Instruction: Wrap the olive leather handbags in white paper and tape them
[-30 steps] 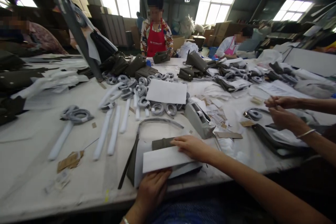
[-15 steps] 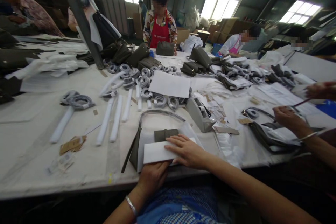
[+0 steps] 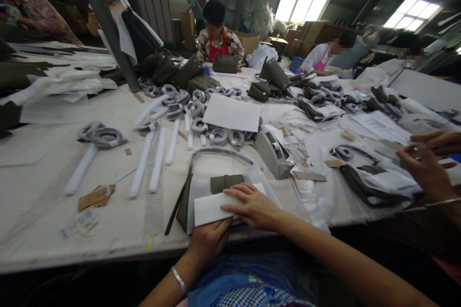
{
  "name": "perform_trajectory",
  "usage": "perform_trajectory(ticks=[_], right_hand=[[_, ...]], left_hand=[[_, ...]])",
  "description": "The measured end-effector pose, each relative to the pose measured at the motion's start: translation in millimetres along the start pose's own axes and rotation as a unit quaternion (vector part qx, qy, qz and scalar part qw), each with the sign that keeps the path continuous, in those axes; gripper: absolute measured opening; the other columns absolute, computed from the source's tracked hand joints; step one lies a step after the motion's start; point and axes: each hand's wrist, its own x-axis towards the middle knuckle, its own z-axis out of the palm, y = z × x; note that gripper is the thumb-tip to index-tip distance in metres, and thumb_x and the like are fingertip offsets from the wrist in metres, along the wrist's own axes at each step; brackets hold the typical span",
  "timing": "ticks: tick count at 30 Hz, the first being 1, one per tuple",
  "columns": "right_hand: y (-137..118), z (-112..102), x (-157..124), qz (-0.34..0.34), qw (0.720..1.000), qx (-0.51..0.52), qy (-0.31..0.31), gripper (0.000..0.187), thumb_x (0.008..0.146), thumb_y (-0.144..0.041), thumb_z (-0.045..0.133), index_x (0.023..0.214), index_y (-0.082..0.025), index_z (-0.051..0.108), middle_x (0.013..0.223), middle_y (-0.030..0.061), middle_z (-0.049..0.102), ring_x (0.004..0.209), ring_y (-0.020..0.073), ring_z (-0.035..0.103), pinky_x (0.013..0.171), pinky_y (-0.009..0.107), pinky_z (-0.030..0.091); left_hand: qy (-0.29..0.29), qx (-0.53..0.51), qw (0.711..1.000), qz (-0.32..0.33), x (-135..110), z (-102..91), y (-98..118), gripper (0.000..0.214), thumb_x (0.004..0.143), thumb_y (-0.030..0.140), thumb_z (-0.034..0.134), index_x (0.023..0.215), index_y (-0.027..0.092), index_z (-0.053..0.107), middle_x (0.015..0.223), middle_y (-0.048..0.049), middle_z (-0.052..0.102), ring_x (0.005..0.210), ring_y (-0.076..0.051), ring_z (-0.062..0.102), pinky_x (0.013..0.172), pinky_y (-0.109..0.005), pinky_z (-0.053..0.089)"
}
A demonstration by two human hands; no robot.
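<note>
One rectangular white sheet (image 3: 209, 208) | right fingers (image 3: 236, 195) spread flat atop | left fingers (image 3: 217, 228) at edge, grip unclear | smooth bag (image 3: 185, 204) beneath

I hold my left hand (image 3: 210, 238) just beyond its silver bracelet (image 3: 179, 278). My right hand (image 3: 253, 205) lies palm-down, farther out and right of that bracelet.

Observing, on table (image 3: 122, 230), sheet (image 3: 209, 208) over bag (image 3: 184, 204); noting dispenser (image 3: 272, 156) behind bag, rightward; seeing tubes (image 3: 156, 163) left, tags (image 3: 96, 197) farther left, coil pile (image 3: 197, 109) behind dispenser, leftward.
</note>
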Motion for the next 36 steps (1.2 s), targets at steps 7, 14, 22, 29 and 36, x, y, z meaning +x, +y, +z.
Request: perform_trajectory(ticks=[7,14,22,29,36], right_hand=[[13,37,-9,-0.01,1.0,0.006,-0.026,0.05,0.099,-0.042,0.05,0.148,-0.034,0.042,0.159,0.007,0.033,0.147,0.0294,0.024,0.118,0.057,0.02],[15,36,-7,0.014,0.996,0.086,-0.032,0.046,0.1,-0.039,0.049,0.146,-0.032,0.047,0.158,0.0073,0.035,0.149,0.0294,0.022,0.119,0.059,0.017],[31,-15,36,0.13,0.958,0.236,0.094,0.023,0.095,-0.034,0.057,0.1,-0.024,0.077,0.1,0.0057,0.077,0.094,0.0229,0.072,0.091,0.037,0.054],[-4,5,205,-0.044,0.987,0.125,0.088,0.031,0.093,-0.01,0.051,0.115,-0.021,0.069,0.117,0.0049,0.071,0.104,0.0172,0.067,0.093,0.027,0.051],[-43,64,337,-0.155,0.982,-0.108,0.005,0.024,0.092,-0.012,0.056,0.113,-0.016,0.066,0.134,0.0148,0.059,0.125,0.0288,0.052,0.096,0.044,0.048]], left_hand=[[0.021,-0.033,0.999,0.014,0,-14.0,7,0.034,0.089,0.013,0.05,0.12,0.02,0.064,0.101,-0.0062,0.077,0.085,-0.019,0.074,0.079,-0.029,0.06],[0.084,-0.119,0.988,-0.049,24,-37.4,25,0.042,0.097,0.018,0.047,0.138,0.019,0.05,0.128,-0.0102,0.066,0.117,-0.019,0.064,0.099,-0.032,0.054],[-0.002,0.042,0.999,-0.024,21,0.3,11,0.063,0.095,0.032,0.055,0.152,0.018,0.031,0.154,-0.0119,0.041,0.143,-0.026,0.037,0.11,-0.042,0.045],[0.024,0.096,0.995,0.01,16,6.6,7,0.06,0.092,0.038,0.058,0.147,0.017,0.042,0.149,-0.0115,0.049,0.137,-0.027,0.045,0.106,-0.038,0.05],[0.26,0.156,0.948,0.098,22,64.4,-21,0.04,0.094,0.037,0.049,0.126,0.017,0.061,0.109,-0.0103,0.074,0.105,-0.023,0.069,0.084,-0.031,0.061]])
